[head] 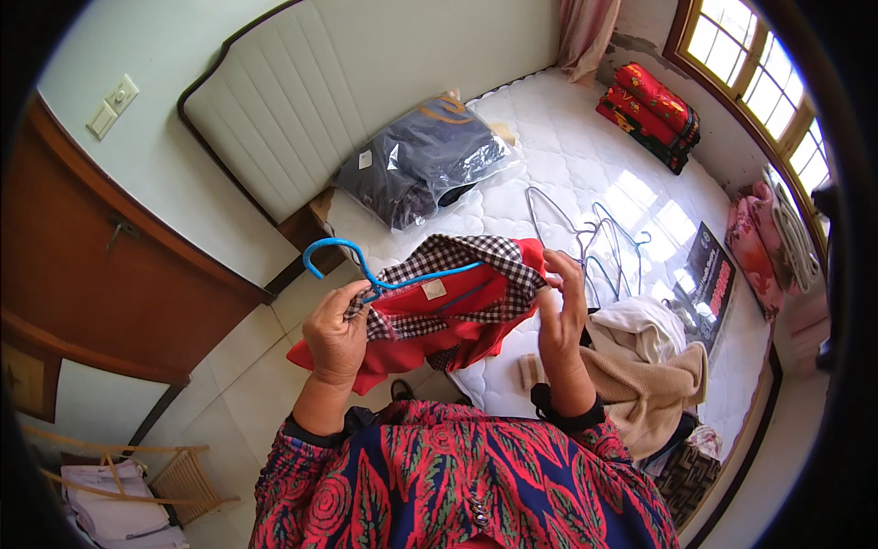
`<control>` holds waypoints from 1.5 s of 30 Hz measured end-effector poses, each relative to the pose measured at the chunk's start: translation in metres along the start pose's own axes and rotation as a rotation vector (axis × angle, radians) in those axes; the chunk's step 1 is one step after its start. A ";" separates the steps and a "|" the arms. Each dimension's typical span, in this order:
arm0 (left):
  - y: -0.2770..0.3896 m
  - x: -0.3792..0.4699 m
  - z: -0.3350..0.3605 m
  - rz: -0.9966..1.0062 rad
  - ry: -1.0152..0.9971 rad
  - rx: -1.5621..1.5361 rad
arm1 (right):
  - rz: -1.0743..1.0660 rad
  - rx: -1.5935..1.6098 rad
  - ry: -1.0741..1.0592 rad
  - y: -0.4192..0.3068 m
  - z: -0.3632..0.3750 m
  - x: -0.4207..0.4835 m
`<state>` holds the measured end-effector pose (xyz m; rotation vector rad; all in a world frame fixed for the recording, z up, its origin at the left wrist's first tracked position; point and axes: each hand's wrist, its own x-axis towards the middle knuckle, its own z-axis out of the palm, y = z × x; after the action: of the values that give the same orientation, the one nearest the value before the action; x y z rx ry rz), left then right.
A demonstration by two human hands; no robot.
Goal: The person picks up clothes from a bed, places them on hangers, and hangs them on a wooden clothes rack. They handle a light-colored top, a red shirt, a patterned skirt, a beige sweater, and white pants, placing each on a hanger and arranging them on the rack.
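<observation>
A red garment (411, 357) with black-and-white checked trim (473, 250) is held up in front of me, its neck opening turned towards me. A blue clothes hanger (425, 276) runs into that opening, and its hook sticks out to the left. My left hand (336, 333) pinches the trim together with the hanger just below the hook. At the opposite edge, my right hand (564, 322) has thumb and fingers on the trim and red cloth, with the fingertips partly blurred. A pale label shows inside the neck. The hanger's far end is hidden by cloth.
On the white mattress (549, 151) lie several loose hangers (590, 240), a plastic-bagged dark bundle (425, 161) and heaped clothes (631, 377). Folded red bedding (648, 113) sits near the window. A wooden door (116, 247) stands left, above a wooden rack (137, 487).
</observation>
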<state>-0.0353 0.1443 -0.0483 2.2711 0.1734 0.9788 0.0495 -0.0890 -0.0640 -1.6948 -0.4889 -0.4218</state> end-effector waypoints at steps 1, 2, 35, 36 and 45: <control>0.000 0.000 0.000 0.008 0.003 -0.017 | -0.128 -0.152 -0.004 -0.004 0.004 0.001; -0.001 0.000 0.001 0.023 0.003 0.013 | -0.169 -0.265 -0.042 -0.006 0.010 0.003; -0.039 0.001 -0.007 -0.086 -0.013 -0.037 | 0.710 0.913 -0.271 0.035 0.010 -0.006; -0.038 -0.001 -0.008 -0.072 -0.041 -0.051 | 0.570 0.695 -0.264 0.035 0.006 0.001; -0.042 -0.009 -0.025 -0.212 -0.081 -0.209 | 0.290 0.134 -0.369 0.045 -0.001 0.029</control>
<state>-0.0536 0.1862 -0.0668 2.0497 0.2584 0.7563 0.0982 -0.0941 -0.0861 -1.6849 -0.5140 0.1354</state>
